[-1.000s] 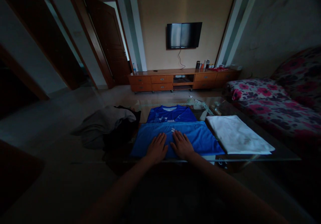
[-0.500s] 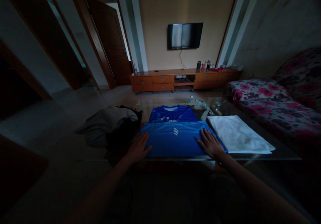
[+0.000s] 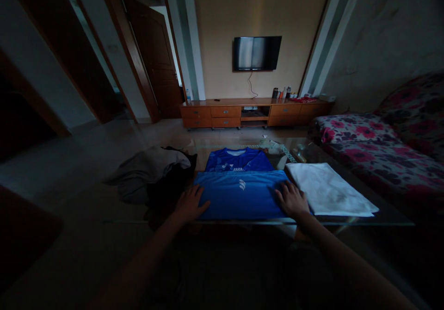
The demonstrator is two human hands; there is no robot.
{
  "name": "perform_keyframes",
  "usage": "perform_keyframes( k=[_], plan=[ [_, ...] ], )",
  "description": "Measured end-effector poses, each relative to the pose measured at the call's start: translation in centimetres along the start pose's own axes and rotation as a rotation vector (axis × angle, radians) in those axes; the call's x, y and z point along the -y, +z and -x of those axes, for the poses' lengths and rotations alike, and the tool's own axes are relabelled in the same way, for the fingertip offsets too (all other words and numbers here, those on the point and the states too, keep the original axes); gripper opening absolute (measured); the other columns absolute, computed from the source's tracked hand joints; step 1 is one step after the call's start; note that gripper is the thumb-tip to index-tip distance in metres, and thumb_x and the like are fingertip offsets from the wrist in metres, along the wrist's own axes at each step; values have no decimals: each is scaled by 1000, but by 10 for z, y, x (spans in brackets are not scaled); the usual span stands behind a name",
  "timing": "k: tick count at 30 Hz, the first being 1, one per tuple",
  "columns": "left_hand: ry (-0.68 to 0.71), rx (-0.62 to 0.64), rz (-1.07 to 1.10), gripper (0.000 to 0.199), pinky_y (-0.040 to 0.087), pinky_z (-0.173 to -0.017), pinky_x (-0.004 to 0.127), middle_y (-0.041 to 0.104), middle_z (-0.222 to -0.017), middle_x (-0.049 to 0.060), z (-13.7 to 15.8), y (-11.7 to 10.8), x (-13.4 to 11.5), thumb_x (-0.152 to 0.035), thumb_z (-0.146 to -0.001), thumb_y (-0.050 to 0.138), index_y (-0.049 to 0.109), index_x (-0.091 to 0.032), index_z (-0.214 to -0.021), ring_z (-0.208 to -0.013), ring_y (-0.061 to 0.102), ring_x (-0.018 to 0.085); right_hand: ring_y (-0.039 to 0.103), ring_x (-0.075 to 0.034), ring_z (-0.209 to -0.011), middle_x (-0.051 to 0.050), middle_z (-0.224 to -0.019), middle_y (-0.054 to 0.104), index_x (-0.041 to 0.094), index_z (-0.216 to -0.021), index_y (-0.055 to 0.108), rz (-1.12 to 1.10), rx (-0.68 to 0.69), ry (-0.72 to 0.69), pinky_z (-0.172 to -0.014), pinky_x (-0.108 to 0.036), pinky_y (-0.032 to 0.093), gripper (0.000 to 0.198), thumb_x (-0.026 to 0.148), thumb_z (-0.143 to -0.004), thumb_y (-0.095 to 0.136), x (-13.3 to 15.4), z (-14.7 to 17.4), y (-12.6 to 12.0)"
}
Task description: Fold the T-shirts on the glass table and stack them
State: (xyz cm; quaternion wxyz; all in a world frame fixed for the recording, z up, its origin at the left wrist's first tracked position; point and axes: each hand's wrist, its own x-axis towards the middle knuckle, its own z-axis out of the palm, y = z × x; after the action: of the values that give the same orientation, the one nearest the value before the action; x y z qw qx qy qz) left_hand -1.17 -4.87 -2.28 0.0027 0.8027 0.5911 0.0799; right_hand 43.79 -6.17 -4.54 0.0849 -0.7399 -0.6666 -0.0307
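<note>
A blue jersey (image 3: 239, 196) lies on the glass table, its lower part folded up over the front so the collar and some white lettering show beyond the fold. My left hand (image 3: 190, 203) rests at the jersey's left edge, fingers spread. At the right edge my right hand (image 3: 292, 199) lies with its fingers apart on the cloth. Neither hand grips anything. Close by on the right is a flat, folded white cloth (image 3: 331, 189).
Grey and black clothes (image 3: 149, 176) lie heaped at the table's left. Small items, one a glass dish (image 3: 301, 148), stand at the glass table's (image 3: 388, 218) far right. Beyond are a floral sofa (image 3: 360, 129), a wooden cabinet (image 3: 225, 112) and a wall television (image 3: 257, 53).
Both hands stay on the jersey's sides; the right fingers look slightly more bent. The view has tipped up slightly. The jersey keeps its fold.
</note>
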Motion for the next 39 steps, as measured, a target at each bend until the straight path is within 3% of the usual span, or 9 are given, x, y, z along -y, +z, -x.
perform_keyframes(
  k=[4,7,10,14,18,26,29,32,39],
  plan=[
    [18,-103,8,48,38,-111,50,56,-144,16,-27,-8,-26,-46,-101,38,56,-19,-137,-131,53,33,30,-30,-150,-17,-163,35,13,-151,46,-33,-48,-140,-121,-51,22,64,51,-104,23,51,-17,-15],
    [130,-100,57,50,35,-116,45,51,-151,13,-48,-1,-54,-42,-102,39,50,-20,-145,-138,48,29,18,-27,-156,-13,-168,23,13,-158,36,-105,42,-313,-124,-44,17,70,54,-104,22,99,-26,-16],
    [223,-55,87,56,26,-123,44,42,-160,11,-66,12,-80,-41,-101,39,43,-19,-152,-148,37,27,10,-27,-157,-12,-170,15,12,-162,27,-150,127,-389,-126,-45,10,73,56,-104,22,141,-31,-8],
    [197,7,102,58,22,-126,46,33,-165,10,-80,28,-96,-38,-101,36,39,-18,-155,-153,28,27,10,-27,-157,-13,-169,13,11,-162,26,-194,207,-430,-126,-46,8,72,53,-105,18,165,-39,3],
    [161,25,110,61,22,-125,47,32,-165,9,-88,36,-86,-47,-101,36,38,-20,-157,-154,27,27,10,-27,-157,-12,-169,13,11,-163,23,-217,251,-403,-126,-45,8,78,60,-103,16,153,-50,7],
    [47,44,71,62,20,-124,52,30,-167,4,-89,32,-27,-58,-102,33,37,-31,-157,-154,25,30,8,-28,-157,-6,-170,14,20,-164,19,-92,177,-191,-125,-51,6,74,62,-103,17,80,-67,16],
    [13,14,57,68,21,-125,46,27,-168,8,-84,28,-9,-57,-101,36,34,-22,-159,-155,22,29,10,-28,-157,-8,-170,15,18,-164,21,-55,147,-88,-125,-52,8,75,61,-103,16,54,-69,21],
    [-66,-13,32,75,18,-126,44,25,-168,12,-79,27,-4,-58,-98,40,32,-15,-159,-156,18,30,8,-29,-157,-7,-170,15,19,-164,23,-29,131,-7,-126,-52,7,77,64,-102,17,31,-68,22],
    [-207,37,-25,88,15,-124,56,14,-170,17,-70,23,-13,-70,-92,43,27,-18,-161,-157,10,36,14,-28,-156,-13,-170,17,22,-164,21,-19,96,74,-125,-49,13,81,70,-99,22,3,-62,26]
  ],
)
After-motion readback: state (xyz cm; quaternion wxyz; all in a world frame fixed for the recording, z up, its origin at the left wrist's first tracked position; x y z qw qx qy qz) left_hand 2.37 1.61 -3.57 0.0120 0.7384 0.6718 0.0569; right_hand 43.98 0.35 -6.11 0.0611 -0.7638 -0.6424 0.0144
